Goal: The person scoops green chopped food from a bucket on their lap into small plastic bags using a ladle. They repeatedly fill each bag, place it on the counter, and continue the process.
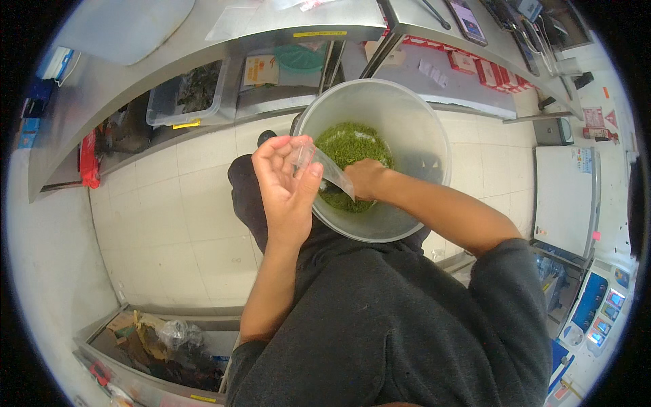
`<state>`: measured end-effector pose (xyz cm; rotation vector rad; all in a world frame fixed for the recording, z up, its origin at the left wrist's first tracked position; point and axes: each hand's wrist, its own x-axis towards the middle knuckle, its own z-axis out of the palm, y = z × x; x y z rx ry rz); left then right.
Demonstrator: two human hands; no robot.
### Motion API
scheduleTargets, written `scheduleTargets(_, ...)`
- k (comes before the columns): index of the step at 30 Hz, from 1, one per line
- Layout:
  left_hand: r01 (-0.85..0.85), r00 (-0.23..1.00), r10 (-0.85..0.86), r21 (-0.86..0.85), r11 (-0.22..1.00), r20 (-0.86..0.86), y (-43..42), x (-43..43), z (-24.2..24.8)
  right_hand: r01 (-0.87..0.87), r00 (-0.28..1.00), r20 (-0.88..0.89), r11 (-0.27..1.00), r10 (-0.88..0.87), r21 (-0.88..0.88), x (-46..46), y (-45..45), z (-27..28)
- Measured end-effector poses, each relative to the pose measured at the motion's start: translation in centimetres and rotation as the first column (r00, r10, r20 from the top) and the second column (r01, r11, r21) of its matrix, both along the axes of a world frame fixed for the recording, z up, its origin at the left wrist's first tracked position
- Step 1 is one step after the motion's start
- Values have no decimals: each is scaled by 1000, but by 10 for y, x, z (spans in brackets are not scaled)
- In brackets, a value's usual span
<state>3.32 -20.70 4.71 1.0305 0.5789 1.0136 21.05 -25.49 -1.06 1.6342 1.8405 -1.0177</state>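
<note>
A translucent plastic bucket point(419, 119) stands in front of my lap, between my legs. Loose, dry-looking green leaf material point(351, 140) covers its bottom. My left hand point(285, 191) holds a small clear plastic bag point(334, 174) at the bucket's left rim, palm turned up, with the thumb and fingers around the bag's upper end. The bag's lower end slants into the bucket, beside my right hand point(367, 178). That hand reaches down into the bucket at the leaves; its fingers are hidden, so I cannot see whether they hold any.
Steel tables point(285, 18) stand ahead, with a phone point(467, 20) on the right one. A clear plastic bin point(216, 102) and red-and-white boxes point(488, 74) sit on shelves below. Behind me at left is a low open container point(152, 374) holding plastic bags. A white chest-like appliance point(564, 198) stands right.
</note>
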Motion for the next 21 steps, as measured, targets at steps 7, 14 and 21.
scheduleTargets(7, -28, 1000, 28, 4, 1000, 14, 5, 4, 4, 444, 807, -395, 892, -439, -84, 47, -23, 21)
scheduleTargets(14, -139, 989, 145, 222, 965, -7, 16, 19, 19, 746, 644, -475, 629, -600, 218, 58, -50, 58)
scheduleTargets(21, -150, 981, 185, 355, 923, -66, 20, 28, 24, 860, 463, -547, 502, -697, 89, 59, -61, 60)
